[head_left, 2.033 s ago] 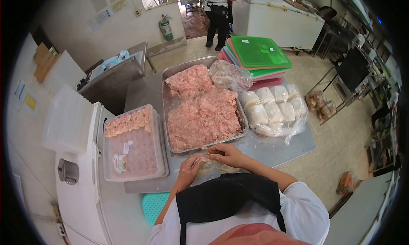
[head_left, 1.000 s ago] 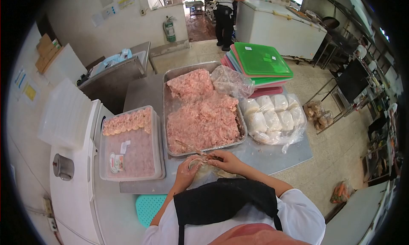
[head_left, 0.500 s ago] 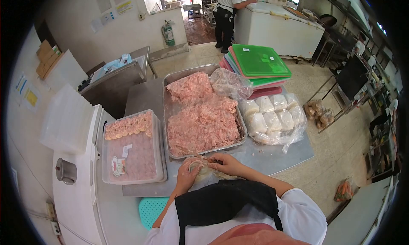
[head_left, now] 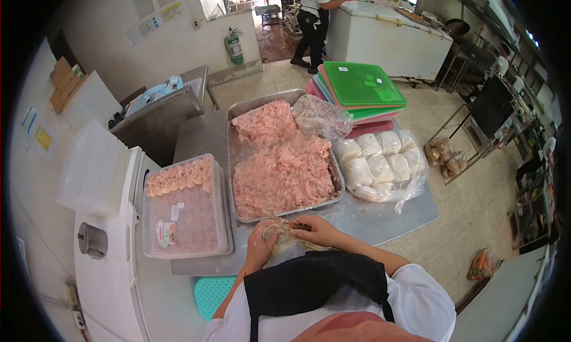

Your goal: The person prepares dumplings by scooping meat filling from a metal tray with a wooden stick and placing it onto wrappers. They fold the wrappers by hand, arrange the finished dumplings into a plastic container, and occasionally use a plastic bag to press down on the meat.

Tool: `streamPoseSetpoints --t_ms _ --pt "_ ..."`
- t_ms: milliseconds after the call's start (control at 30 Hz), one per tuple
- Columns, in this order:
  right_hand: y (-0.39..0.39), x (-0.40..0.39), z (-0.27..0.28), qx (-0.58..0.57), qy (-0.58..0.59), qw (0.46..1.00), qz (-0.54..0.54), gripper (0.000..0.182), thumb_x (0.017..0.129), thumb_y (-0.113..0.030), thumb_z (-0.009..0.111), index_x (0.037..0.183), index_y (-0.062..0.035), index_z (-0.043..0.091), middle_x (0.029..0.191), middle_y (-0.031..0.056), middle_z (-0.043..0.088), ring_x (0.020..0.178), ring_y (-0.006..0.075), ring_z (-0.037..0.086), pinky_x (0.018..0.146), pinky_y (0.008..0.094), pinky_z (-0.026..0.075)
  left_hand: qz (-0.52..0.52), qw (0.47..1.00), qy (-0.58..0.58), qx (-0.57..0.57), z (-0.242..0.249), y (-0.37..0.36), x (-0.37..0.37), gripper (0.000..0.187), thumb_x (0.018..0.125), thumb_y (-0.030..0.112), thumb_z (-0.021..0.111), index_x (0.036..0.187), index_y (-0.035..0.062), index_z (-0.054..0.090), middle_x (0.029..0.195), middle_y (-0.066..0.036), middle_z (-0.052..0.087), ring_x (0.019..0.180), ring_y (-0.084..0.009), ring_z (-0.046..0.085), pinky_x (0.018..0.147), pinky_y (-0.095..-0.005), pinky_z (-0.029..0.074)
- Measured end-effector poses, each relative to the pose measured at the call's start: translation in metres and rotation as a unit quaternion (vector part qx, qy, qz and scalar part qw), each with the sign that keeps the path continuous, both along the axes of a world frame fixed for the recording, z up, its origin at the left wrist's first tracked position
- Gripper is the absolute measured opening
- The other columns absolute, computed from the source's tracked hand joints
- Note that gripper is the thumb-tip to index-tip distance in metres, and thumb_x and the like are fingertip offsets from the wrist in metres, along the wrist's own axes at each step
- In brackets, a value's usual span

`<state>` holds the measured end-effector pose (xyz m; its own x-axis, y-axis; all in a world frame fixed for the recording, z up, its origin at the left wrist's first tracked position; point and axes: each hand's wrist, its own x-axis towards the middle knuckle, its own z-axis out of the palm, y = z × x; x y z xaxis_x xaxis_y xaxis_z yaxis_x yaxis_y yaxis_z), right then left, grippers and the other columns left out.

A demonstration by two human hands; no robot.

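Head view. Thin pale wrapper [head_left: 275,226] at left hand [head_left: 260,242], over tabletop [head_left: 395,214], between meat [head_left: 282,178] tray [head_left: 230,181] and apron [head_left: 321,282]. Likeliest trouble: tearing, from uneven pull or hard squeeze; slipping, from loosened hold. Left cupped, turned inward, fingers curled round wrapper. Right hand [head_left: 310,230] opposite, fingers bent close at wrapper's edge; cannot tell if pinching it. Both forearms angled inward, nearly meeting.
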<state>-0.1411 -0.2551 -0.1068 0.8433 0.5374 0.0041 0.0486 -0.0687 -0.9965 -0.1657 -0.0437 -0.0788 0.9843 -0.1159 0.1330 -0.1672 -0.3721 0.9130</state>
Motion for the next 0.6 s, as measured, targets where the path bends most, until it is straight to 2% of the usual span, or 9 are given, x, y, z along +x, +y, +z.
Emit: streamPoseSetpoints --t_ms 67,167,267,367,433,467,567,600 --pt "0.000 0.000 0.001 -0.001 0.006 1.000 0.000 0.033 0.091 -0.024 0.067 0.113 0.0002 0.061 0.099 0.0082 0.066 0.092 0.0113 0.057 0.083 0.0278 0.046 0.012 1.000 0.016 -0.020 -0.001 0.000 0.000 0.017 0.083 0.009 0.066 0.098 0.0009 0.066 0.099 -0.013 0.066 0.095 -0.0283 0.064 0.086 -0.0329 0.047" --pt "0.000 0.000 0.002 0.007 0.019 1.000 -0.003 0.034 0.091 -0.024 0.067 0.114 0.0002 0.061 0.100 0.0082 0.066 0.093 0.0108 0.057 0.083 0.0282 0.047 0.022 1.000 -0.021 0.002 0.000 0.000 0.000 0.018 0.085 0.012 0.066 0.099 -0.0007 0.065 0.098 -0.012 0.067 0.089 -0.0245 0.064 0.082 -0.0316 0.048" --pt "0.000 0.000 0.012 0.005 0.020 1.000 -0.007 0.033 0.091 -0.024 0.066 0.114 0.0000 0.061 0.100 0.0079 0.066 0.091 0.0105 0.058 0.082 0.0287 0.047 0.033 0.999 -0.039 0.018 0.003 0.001 -0.001 0.018 0.085 0.009 0.063 0.103 0.0029 0.065 0.102 -0.015 0.067 0.097 -0.0339 0.064 0.086 -0.0356 0.049" --pt "-0.007 0.010 0.028 -0.045 -0.009 0.999 -0.026 0.032 0.092 -0.023 0.065 0.114 -0.0008 0.062 0.099 0.0072 0.066 0.091 0.0110 0.058 0.081 0.0290 0.047 0.024 0.998 -0.040 0.032 0.010 0.014 0.000 0.022 0.083 0.006 0.062 0.105 0.0066 0.067 0.105 -0.015 0.066 0.099 -0.0359 0.063 0.086 -0.0387 0.049" --pt "-0.018 0.020 0.038 -0.083 -0.030 0.995 -0.052 0.030 0.092 -0.023 0.064 0.113 -0.0013 0.063 0.098 0.0065 0.066 0.090 0.0115 0.059 0.081 0.0289 0.048 0.014 0.988 -0.105 0.112 0.023 0.028 0.005 0.027 0.080 0.003 0.061 0.105 0.0085 0.067 0.106 -0.015 0.066 0.102 -0.0356 0.062 0.087 -0.0401 0.049" --pt "-0.024 0.028 0.026 -0.055 -0.029 0.996 -0.071 0.029 0.093 -0.023 0.063 0.113 -0.0015 0.064 0.098 0.0059 0.066 0.090 0.0122 0.059 0.082 0.0278 0.047 0.011 0.979 -0.137 0.151 0.028 0.034 0.009 0.029 0.079 0.002 0.060 0.106 0.0094 0.068 0.107 -0.015 0.066 0.103 -0.0355 0.061 0.088 -0.0408 0.048" --pt "-0.043 0.049 0.052 -0.070 -0.081 0.984 -0.139 0.030 0.093 -0.022 0.063 0.113 -0.0003 0.063 0.099 0.0047 0.065 0.093 0.0111 0.058 0.083 0.0262 0.047 0.031 0.965 -0.206 0.163 0.035 0.051 0.020 0.033 0.075 0.000 0.059 0.106 0.0100 0.067 0.108 -0.015 0.065 0.105 -0.0352 0.060 0.089 -0.0426 0.048" --pt "-0.047 0.056 0.058 -0.055 -0.084 0.983 -0.155 0.028 0.093 -0.019 0.062 0.114 -0.0012 0.063 0.096 0.0022 0.063 0.087 0.0089 0.056 0.077 0.0243 0.046 0.036 0.967 -0.201 0.150 0.038 0.055 0.022 0.033 0.075 0.000 0.059 0.105 0.0094 0.067 0.108 -0.015 0.065 0.106 -0.0352 0.059 0.090 -0.0424 0.047"
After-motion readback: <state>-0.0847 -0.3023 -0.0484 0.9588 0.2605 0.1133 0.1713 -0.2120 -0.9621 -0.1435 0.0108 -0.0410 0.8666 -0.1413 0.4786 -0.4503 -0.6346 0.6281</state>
